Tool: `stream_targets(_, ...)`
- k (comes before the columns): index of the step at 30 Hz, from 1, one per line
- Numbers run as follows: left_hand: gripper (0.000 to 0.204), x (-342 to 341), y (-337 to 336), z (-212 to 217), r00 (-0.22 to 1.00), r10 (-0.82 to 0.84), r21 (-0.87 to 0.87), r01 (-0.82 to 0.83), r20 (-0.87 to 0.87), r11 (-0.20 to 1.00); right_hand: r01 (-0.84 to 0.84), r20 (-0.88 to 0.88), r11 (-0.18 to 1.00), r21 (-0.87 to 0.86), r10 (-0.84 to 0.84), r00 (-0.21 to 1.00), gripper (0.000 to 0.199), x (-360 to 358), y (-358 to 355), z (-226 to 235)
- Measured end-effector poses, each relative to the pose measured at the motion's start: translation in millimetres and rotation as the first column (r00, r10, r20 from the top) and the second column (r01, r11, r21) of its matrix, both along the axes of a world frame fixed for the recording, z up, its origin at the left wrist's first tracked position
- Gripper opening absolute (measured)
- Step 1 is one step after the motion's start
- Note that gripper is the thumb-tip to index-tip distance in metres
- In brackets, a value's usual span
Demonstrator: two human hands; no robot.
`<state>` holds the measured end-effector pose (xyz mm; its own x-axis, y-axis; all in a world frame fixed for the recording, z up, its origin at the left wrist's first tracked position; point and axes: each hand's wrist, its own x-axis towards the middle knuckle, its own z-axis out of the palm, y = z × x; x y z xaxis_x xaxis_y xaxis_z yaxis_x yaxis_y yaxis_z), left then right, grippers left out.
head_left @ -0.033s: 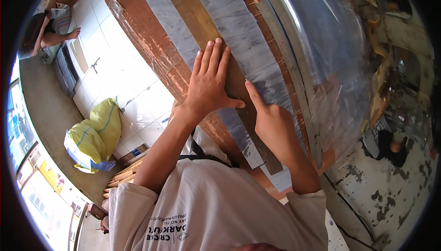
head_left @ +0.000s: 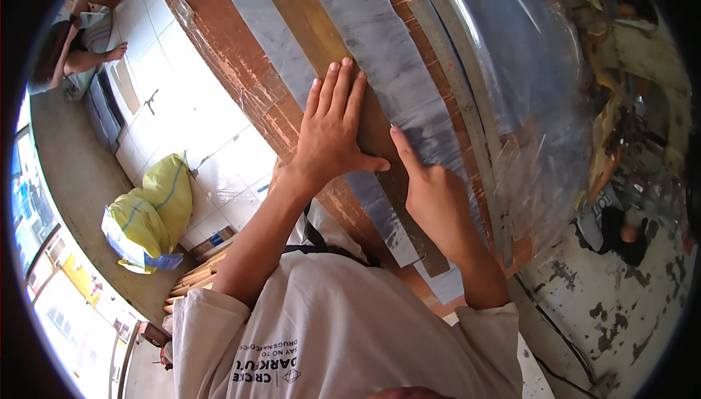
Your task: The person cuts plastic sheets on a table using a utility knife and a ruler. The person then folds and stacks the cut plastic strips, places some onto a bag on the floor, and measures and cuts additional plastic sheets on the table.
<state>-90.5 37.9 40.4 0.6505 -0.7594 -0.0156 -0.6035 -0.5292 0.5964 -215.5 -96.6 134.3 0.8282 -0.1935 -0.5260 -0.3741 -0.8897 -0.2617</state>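
My left hand [head_left: 325, 125] lies flat with fingers stretched and thumb spread, pressing on a long brown straight strip [head_left: 307, 16]. That strip rests on a grey-blue, semi-clear sheet [head_left: 365, 27], which lies over a worn brown board [head_left: 212, 30]. To the right of the strip, my right hand [head_left: 437, 194] is closed, its index finger pointing forward along the strip's right edge. A tiny bright tip shows at that fingertip; whatever the curled fingers hold is hidden under the hand.
A long metal ruler [head_left: 456, 70] lies right of the sheet, beside a stack of clear plastic sheets [head_left: 504, 48]. Left on the tiled floor stands a yellow sack [head_left: 157, 209]. Another person [head_left: 80, 48] sits at the upper left. Dark clutter [head_left: 621, 235] lies at the right.
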Motion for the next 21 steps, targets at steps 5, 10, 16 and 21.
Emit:
stream_targets(5,0.135,2.2,-0.7,-0.9,0.999,0.037,0.019,-0.037,-0.005,0.999,-0.007,-0.081,1.0,-0.003,0.007,0.997,0.082,-5.6,-2.5,0.7)
stream_targets(10,0.137,3.8,6.1,-5.2,1.0,0.016,0.013,-0.016,-0.022,1.0,0.022,-0.05,1.0,0.002,-0.022,0.998,0.083,-18.6,5.8,2.2)
stream_targets(16,0.137,0.2,5.6,-0.8,1.0,-0.015,0.001,0.015,-0.019,1.0,0.075,-0.07,0.997,-0.024,-0.077,0.995,0.071,-53.2,5.7,5.4)
stream_targets(21,0.142,-2.4,6.4,-2.5,1.0,-0.014,-0.006,0.014,0.013,1.0,0.038,-0.087,0.999,-0.036,-0.041,0.995,0.074,-39.3,4.1,46.5)
